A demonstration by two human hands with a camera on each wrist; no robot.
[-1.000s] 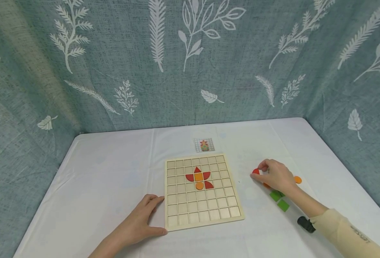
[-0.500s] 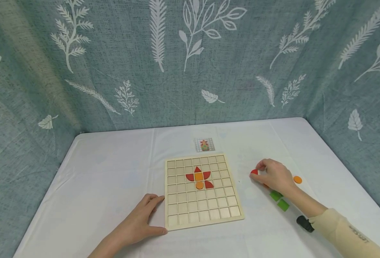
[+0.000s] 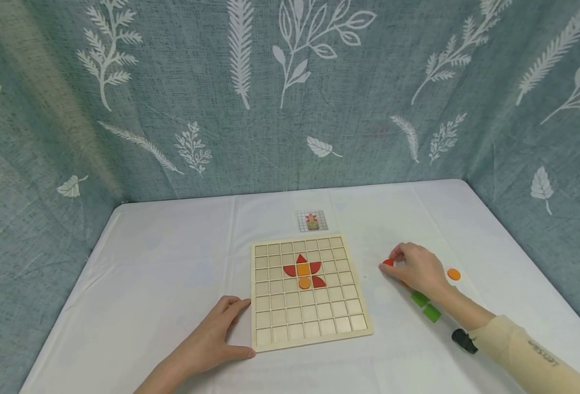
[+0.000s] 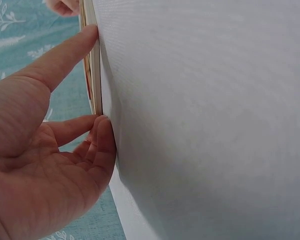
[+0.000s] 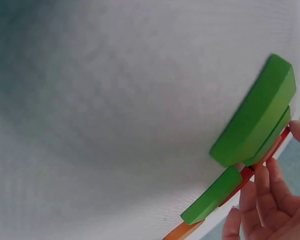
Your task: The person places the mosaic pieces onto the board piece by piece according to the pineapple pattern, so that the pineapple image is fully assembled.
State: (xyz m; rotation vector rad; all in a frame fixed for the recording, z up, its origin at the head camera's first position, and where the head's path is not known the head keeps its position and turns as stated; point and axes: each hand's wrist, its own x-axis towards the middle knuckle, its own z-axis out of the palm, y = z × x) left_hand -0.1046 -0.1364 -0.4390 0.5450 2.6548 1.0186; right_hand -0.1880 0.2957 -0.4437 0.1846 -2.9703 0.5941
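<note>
On the white-covered table lies a wooden grid board (image 3: 313, 314) bearing several red pieces, an orange square (image 3: 302, 270) and an orange disc (image 3: 304, 283). My left hand (image 3: 213, 335) touches the board's left side, its thumb at the near corner and index fingertip higher up the edge; the left wrist view has both against the rim. To the right, my right hand (image 3: 420, 268) pinches a small red piece (image 3: 388, 262) between thumb and fingers, which partly cover it. Beside that hand in the right wrist view are a large green piece (image 5: 257, 115) and a smaller green piece (image 5: 212, 196).
A small pattern card (image 3: 312, 221) lies behind the board. An orange disc (image 3: 454, 274) sits right of the right wrist, and a green square (image 3: 431, 313) below it. A small black device (image 3: 464, 340) is at the right cuff. A leaf-patterned curtain (image 3: 270, 137) surrounds the table.
My right hand has shifted slightly to the left with the red piece between its fingers. The left hand and the board have stayed put.
</note>
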